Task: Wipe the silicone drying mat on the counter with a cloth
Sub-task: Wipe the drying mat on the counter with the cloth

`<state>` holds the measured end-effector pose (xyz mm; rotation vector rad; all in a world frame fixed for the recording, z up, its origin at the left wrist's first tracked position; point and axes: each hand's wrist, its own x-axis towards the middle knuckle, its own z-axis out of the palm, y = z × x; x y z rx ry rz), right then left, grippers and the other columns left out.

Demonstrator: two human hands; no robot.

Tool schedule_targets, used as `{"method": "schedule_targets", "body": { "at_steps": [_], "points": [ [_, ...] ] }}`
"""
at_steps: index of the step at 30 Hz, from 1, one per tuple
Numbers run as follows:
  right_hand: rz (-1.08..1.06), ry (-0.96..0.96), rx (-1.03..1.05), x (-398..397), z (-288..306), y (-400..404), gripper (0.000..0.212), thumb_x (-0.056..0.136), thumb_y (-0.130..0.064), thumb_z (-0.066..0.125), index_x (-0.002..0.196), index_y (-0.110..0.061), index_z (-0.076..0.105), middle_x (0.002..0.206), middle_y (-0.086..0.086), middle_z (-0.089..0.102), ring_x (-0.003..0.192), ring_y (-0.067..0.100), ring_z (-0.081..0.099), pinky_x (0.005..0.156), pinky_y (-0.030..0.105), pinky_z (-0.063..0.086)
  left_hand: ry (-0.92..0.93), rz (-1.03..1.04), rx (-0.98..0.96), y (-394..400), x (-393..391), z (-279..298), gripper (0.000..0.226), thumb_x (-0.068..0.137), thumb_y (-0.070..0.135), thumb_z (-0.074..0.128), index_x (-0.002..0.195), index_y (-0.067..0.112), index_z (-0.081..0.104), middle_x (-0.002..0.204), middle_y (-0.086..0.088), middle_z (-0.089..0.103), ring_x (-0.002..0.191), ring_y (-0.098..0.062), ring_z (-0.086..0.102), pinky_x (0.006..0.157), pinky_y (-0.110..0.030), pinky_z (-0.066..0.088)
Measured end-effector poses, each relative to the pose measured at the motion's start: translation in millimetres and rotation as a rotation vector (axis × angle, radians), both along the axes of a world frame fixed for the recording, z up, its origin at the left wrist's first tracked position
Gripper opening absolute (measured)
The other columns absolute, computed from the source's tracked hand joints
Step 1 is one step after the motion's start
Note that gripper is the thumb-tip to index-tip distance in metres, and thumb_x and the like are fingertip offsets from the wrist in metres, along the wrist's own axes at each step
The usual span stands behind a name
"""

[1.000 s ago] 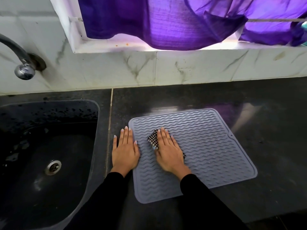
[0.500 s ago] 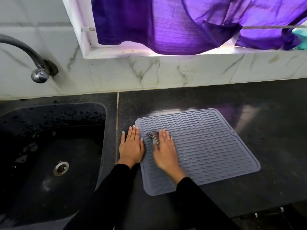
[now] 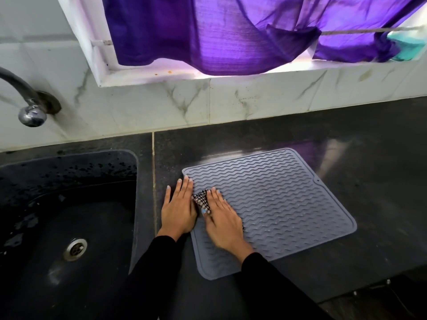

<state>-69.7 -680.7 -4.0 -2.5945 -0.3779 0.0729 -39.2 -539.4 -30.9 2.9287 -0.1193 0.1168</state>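
Observation:
A grey silicone drying mat [image 3: 282, 204] with wavy ridges lies flat on the black counter [image 3: 369, 172]. My right hand [image 3: 223, 221] presses a small black-and-white checked cloth [image 3: 201, 200] onto the mat's left part; most of the cloth is hidden under the palm. My left hand [image 3: 178, 209] lies flat with fingers apart on the mat's left edge, half on the counter, right beside the cloth.
A black sink [image 3: 64, 218] with a metal drain [image 3: 75, 248] lies left of the mat, with a tap [image 3: 27, 105] above it. A marble-tiled wall [image 3: 231, 105] runs behind the counter. Purple fabric [image 3: 219, 33] hangs in the window above. The counter's front edge is near the lower right.
My right hand has slid the cloth back and forth over the mat's left part, now slightly further from the wall. My left hand stays on the mat's edge. The camera view has shifted left.

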Motion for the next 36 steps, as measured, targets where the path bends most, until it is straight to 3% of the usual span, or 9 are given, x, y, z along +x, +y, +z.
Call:
{"method": "schedule_targets", "body": {
  "at_steps": [4,6,8,12,15,18,26,31,36],
  "points": [
    [-0.214,0.351,0.640,13.0,12.1,-2.8,0.042,0.100,-0.026,0.037,0.142,-0.022,0.036,0.146,-0.003,0.038,0.134,0.017,0.037,0.114,0.038,0.026,-0.012,0.064,-0.036,-1.6,0.5,-1.3,0.083,0.074,0.043,-0.011,0.149,0.011,0.007,0.157,-0.003,0.005,0.145,-0.016,0.002,0.116,-0.037,-0.007],
    [-0.421,0.521,1.154,23.0,24.8,-11.1,0.035,0.100,-0.017,0.037,0.131,-0.006,0.049,0.119,0.008,0.059,0.101,0.019,0.060,0.084,0.025,0.053,0.018,0.100,-0.039,-0.8,1.5,-2.3,0.085,0.073,0.045,-0.013,0.149,0.010,0.006,0.158,-0.005,0.004,0.145,-0.016,0.001,0.116,-0.039,-0.006],
    [-0.557,0.542,1.310,30.8,33.6,-28.4,0.037,0.101,-0.020,0.035,0.124,0.002,0.053,0.103,0.011,0.064,0.082,0.018,0.061,0.061,0.019,0.054,0.053,0.134,-0.036,-0.7,1.8,-2.4,0.080,0.078,0.044,-0.010,0.149,0.011,0.005,0.158,-0.005,0.003,0.145,-0.017,0.000,0.116,-0.041,-0.007],
    [-0.472,0.195,0.782,35.9,37.3,-55.6,0.047,0.101,-0.026,0.034,0.145,-0.011,0.030,0.149,0.003,0.034,0.137,0.017,0.032,0.114,0.035,0.026,0.081,0.171,-0.006,-0.5,3.3,-0.1,0.071,0.083,0.040,0.002,0.149,0.013,0.004,0.158,-0.006,0.002,0.145,-0.019,-0.002,0.115,-0.042,-0.008],
    [-0.302,0.026,0.112,32.0,19.5,-52.9,0.057,0.100,-0.029,0.028,0.149,-0.013,0.004,0.157,0.000,0.001,0.145,0.014,-0.003,0.119,0.033,-0.001,0.069,0.156,0.021,0.8,6.6,-1.0,0.071,0.084,0.039,0.001,0.149,0.011,0.003,0.158,-0.006,0.003,0.145,-0.019,-0.003,0.115,-0.042,-0.008],
    [-0.197,-0.077,-0.297,23.5,-7.3,-38.4,0.062,0.093,-0.032,0.009,0.148,-0.008,-0.003,0.158,0.009,-0.005,0.145,0.020,-0.010,0.117,0.036,-0.008,0.060,0.147,0.025,2.5,8.1,-3.8,0.071,0.084,0.040,-0.002,0.149,0.011,0.002,0.158,-0.005,0.001,0.145,-0.017,-0.005,0.114,-0.040,-0.010],
    [-0.168,-0.082,-0.251,27.9,-10.1,-43.4,0.063,0.096,-0.035,0.024,0.149,-0.012,0.000,0.158,0.003,-0.002,0.145,0.013,-0.004,0.113,0.026,-0.008,0.007,0.132,-0.025,5.1,6.8,-8.5,0.080,0.077,0.045,-0.008,0.149,0.012,0.008,0.158,-0.003,0.005,0.145,-0.015,0.000,0.116,-0.040,-0.005],
    [-0.263,0.104,0.141,34.7,1.6,-51.7,0.051,0.100,-0.035,0.029,0.149,-0.024,0.016,0.154,-0.010,0.015,0.141,0.009,0.018,0.115,0.031,0.013,0.000,0.137,-0.112,5.1,4.4,-4.0,0.070,0.084,0.040,0.009,0.148,0.013,0.015,0.157,-0.002,0.011,0.145,-0.013,0.004,0.117,-0.038,-0.003],
    [-0.625,0.459,1.287,61.9,29.7,-84.2,0.039,0.102,-0.019,0.032,0.132,0.000,0.047,0.133,0.014,0.053,0.118,0.025,0.052,0.092,0.027,0.044,-0.028,0.152,-0.188,6.2,3.3,0.2,0.066,0.087,0.037,0.013,0.147,0.010,0.020,0.156,-0.002,0.018,0.144,-0.012,0.009,0.118,-0.037,0.001]
  ]
}}
